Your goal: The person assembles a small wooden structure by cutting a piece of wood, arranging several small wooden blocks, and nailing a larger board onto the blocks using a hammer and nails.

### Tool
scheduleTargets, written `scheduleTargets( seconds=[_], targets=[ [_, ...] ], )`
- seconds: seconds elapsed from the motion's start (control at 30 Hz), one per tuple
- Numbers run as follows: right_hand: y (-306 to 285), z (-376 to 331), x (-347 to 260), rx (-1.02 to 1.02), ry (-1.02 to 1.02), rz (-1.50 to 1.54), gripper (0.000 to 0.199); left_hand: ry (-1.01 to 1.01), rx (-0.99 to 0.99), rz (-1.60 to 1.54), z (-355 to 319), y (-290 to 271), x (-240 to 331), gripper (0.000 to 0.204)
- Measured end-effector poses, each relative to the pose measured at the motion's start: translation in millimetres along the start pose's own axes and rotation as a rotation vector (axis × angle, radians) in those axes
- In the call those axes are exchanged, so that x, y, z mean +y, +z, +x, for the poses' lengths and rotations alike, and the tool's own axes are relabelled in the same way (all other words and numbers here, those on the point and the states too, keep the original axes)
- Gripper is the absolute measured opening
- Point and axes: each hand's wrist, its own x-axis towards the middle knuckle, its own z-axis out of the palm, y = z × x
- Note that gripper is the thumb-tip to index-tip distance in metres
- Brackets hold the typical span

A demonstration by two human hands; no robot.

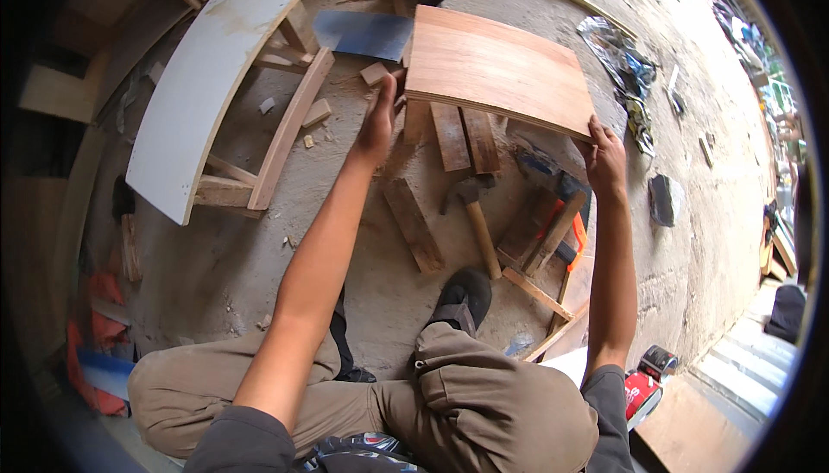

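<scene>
Both hands hold a rectangular plywood board (496, 63) off the ground in front of me, with its pale wood face up. My left hand (376, 128) is closed on its left edge, the fingers partly hidden. At the near right corner my right hand (603, 158) grips it, thumb on top and fingers mostly hidden. Below the board lie several short wood pieces (414, 223) and a hammer (481, 231) with a wooden handle. To the left rests a small wooden frame (294, 128) with a white curved-looking panel (207, 85) on it.
Right of the hammer lie wooden offcuts (527, 231) and a tool with an orange part (580, 236). A blue-grey sheet (363, 34) is beyond my left hand. Crumpled plastic (617, 54) and a grey block (664, 199) lie to the right. My shoe (466, 296) is near the hammer.
</scene>
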Motion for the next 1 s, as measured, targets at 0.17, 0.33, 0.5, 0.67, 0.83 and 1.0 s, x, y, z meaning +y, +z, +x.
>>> scheduleTargets(
  seconds=[0.17,0.33,0.5,0.67,0.83,1.0],
  targets=[
    [-12.3,2.1,22.0,0.072,-0.063,0.109,0.03,-0.028,0.051,0.272,9.8,12.3,3.2,0.053],
    [-31.5,-4.1,13.1,0.166,-0.174,-0.511,0.034,-0.037,-0.077,0.341,10.1,23.9,11.6,0.044],
    [-23.1,-35.3,-2.8,0.502,-0.743,-1.094,0.032,0.093,-0.114,0.455,15.2,21.7,-7.5,0.045],
    [20.3,-122.4,43.5,0.316,-0.316,-0.968,0.029,0.131,-0.014,0.546,10.0,22.0,-3.3,0.047],
    [50.0,-140.3,104.3,0.168,-0.036,-1.558,0.088,0.135,-0.003,0.529,16.0,21.5,-4.1,0.049],
    [38.0,-142.0,137.5,0.341,-0.229,-1.605,0.087,0.144,-0.018,0.536,18.5,21.3,0.1,0.053]
  ],
)
